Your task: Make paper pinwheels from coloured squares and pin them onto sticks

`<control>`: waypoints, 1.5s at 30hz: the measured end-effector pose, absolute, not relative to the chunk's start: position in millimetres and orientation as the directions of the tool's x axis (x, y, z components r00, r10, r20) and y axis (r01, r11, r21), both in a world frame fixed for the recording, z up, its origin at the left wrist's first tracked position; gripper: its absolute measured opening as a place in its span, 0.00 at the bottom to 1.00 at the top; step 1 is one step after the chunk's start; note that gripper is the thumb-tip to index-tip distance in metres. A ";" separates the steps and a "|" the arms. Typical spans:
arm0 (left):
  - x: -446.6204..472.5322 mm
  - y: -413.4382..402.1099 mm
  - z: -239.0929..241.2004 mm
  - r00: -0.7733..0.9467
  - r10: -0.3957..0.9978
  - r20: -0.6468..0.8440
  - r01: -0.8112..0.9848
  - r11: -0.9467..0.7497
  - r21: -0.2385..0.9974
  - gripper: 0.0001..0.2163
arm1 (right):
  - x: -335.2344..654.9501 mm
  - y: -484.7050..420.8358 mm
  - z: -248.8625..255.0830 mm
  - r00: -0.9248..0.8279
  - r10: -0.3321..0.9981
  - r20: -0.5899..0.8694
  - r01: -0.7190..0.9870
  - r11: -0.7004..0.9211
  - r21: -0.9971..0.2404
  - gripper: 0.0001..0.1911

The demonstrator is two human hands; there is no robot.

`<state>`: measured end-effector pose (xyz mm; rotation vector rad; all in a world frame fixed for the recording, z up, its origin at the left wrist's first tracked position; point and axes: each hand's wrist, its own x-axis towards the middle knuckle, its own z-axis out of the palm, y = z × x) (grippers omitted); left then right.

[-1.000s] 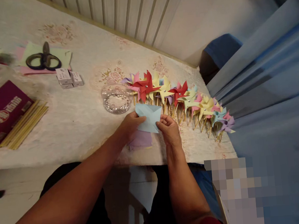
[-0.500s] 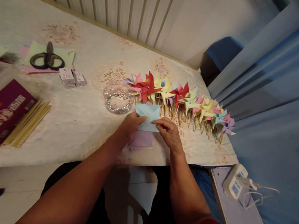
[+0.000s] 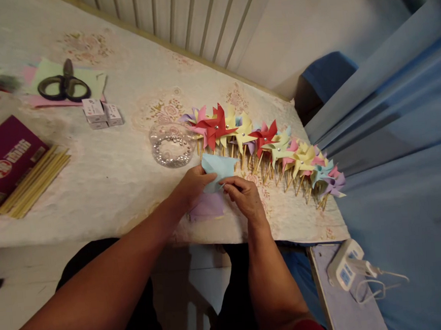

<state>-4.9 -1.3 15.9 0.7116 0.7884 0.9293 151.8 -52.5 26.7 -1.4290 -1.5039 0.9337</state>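
Observation:
A light blue sheet of paper (image 3: 219, 166) is held between my two hands above the table's front part. My left hand (image 3: 194, 186) pinches its left edge, thumb lying on top. At its lower right corner, my right hand (image 3: 244, 194) grips the paper between thumb and fingers, and that corner is bent inward. Beneath, purple paper (image 3: 207, 207) lies on the tablecloth. Just beyond the blue paper stands a round clear container (image 3: 171, 144) with small shiny pins or beads around its inside. A row of paper pinwheels (image 3: 217, 127) on sticks lies to the right.
Black-handled scissors (image 3: 65, 85) rest on coloured paper sheets (image 3: 97, 83) at the back left, near small white boxes (image 3: 102, 113). Thin wooden sticks (image 3: 34, 184) lie by a purple box (image 3: 8, 161). A power strip (image 3: 345, 264) with a cable sits at lower right.
My right hand has moved slightly left, folding the blue paper's lower right corner inward. My left hand keeps its hold. The view has shifted a little.

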 end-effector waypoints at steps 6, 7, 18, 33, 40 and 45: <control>-3.7 -2.6 16.3 0.357 0.894 -0.270 -0.390 0.405 0.827 0.09 | 142.7 -50.2 24.4 0.088 0.995 -0.046 0.220 -0.064 -0.973 0.09; -3.6 -2.7 15.2 0.360 0.896 -0.260 -0.387 0.398 0.832 0.10 | 141.3 -49.6 24.1 0.098 0.993 -0.063 0.192 -0.081 -0.978 0.09; -1.2 -2.4 5.3 0.392 0.900 -0.190 -0.392 0.350 0.851 0.09 | 126.8 -48.3 25.4 0.245 0.962 -0.120 0.165 -0.164 -0.973 0.11; -0.3 -3.8 7.1 0.364 0.902 -0.233 -0.371 0.370 0.852 0.09 | 121.6 -47.7 16.6 0.363 0.924 -0.119 0.206 -0.204 -0.957 0.08; -0.7 -2.3 0.8 0.344 0.912 -0.223 -0.311 0.335 0.890 0.10 | 121.3 -47.0 14.4 0.365 0.924 -0.112 0.215 -0.201 -0.956 0.09; 0.0 -1.0 -3.5 0.344 0.914 -0.216 -0.313 0.328 0.891 0.10 | 121.7 -47.2 15.4 0.359 0.926 -0.115 0.212 -0.201 -0.956 0.09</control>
